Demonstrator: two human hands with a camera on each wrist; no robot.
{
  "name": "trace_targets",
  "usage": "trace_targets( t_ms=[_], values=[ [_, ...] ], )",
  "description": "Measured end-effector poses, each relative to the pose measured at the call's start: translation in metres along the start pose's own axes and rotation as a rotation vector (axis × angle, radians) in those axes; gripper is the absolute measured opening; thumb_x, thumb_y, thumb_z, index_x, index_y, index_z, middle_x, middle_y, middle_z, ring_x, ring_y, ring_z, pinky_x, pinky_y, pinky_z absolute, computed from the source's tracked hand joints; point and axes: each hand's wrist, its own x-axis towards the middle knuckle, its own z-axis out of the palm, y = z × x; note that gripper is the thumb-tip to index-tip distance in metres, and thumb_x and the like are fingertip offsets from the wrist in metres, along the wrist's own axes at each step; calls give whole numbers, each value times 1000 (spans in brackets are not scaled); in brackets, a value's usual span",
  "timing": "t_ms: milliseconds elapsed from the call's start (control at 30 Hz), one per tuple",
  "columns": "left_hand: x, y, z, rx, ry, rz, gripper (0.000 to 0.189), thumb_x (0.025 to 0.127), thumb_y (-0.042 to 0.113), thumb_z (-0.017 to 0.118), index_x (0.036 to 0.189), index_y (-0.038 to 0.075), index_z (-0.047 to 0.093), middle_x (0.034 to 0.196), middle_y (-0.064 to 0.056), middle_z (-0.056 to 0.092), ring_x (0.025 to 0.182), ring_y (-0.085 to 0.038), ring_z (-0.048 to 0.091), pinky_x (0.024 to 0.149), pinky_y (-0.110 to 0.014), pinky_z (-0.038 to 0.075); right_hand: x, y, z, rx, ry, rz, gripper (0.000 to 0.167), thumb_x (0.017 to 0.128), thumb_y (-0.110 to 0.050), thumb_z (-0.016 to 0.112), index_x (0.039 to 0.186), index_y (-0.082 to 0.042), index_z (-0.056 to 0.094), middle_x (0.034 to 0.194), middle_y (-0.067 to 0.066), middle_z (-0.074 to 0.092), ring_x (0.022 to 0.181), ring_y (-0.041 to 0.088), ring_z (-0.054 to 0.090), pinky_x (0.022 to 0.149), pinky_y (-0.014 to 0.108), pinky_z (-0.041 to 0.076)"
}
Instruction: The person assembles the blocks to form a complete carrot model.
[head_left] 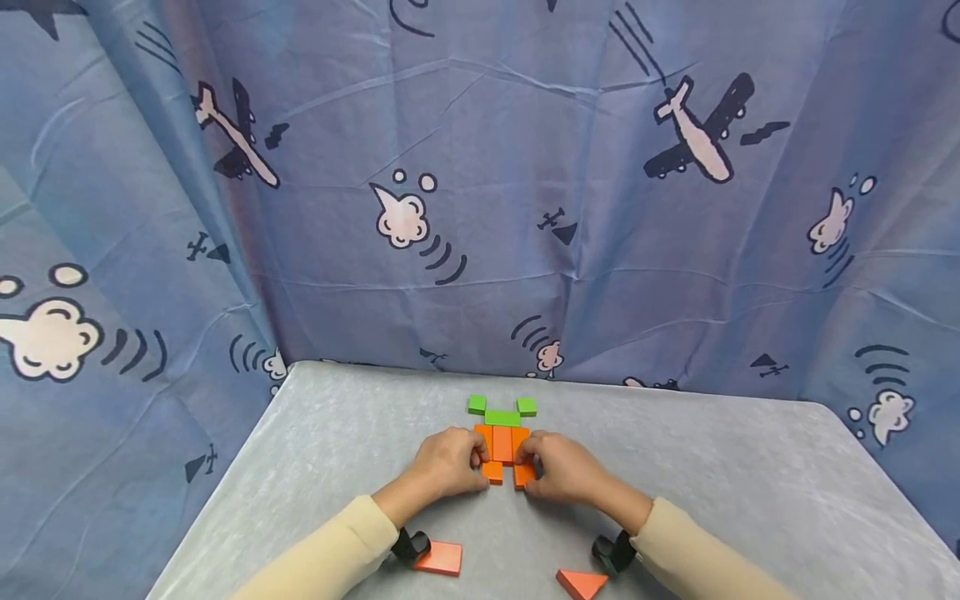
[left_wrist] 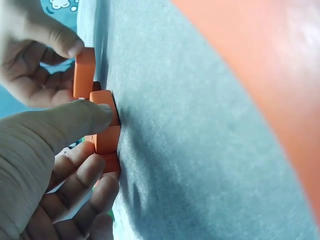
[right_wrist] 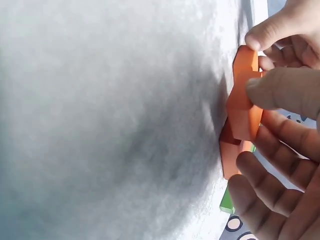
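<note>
In the head view my left hand (head_left: 448, 463) has its thumb and fingers at a small orange block (head_left: 492, 472) below the left side of a group of blocks. My right hand (head_left: 567, 469) pinches another orange block (head_left: 524, 477) below the right side. In the left wrist view, this right-hand block (left_wrist: 84, 73) appears raised and tilted, while my left thumb (left_wrist: 95, 116) presses on the lower block. Three upright orange blocks (head_left: 502, 444) stand side by side under a green bar (head_left: 502, 417). Fingers partly cover the outer two.
Two green blocks, one on the left (head_left: 477, 404) and one on the right (head_left: 527, 407), lie beyond the bar. Nearer me lie an orange-red rectangular block (head_left: 441, 558) and a triangular one (head_left: 582, 582). A patterned blue curtain (head_left: 480, 208) hangs behind the grey-covered table (head_left: 337, 417).
</note>
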Motion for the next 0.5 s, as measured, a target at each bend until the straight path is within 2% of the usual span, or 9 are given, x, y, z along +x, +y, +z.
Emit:
trace_targets(
  t_ms=[233,500],
  values=[
    [0,1,2,17,8,5,21,66,27,82,78,22,65,65,14,52,58,-3,47,55,-21,39,8,1,3,-26,14,-75,26,63,-12,80,86,-13,69,76,-6,56,65,7,46,58,21,39],
    [0,0,0,9,7,-1,21,67,27,82,79,21,65,65,14,52,58,-3,47,55,-21,40,13,-1,6,-66,25,-98,26,64,-14,80,87,-14,68,76,-6,55,65,6,44,57,21,38]
  ],
)
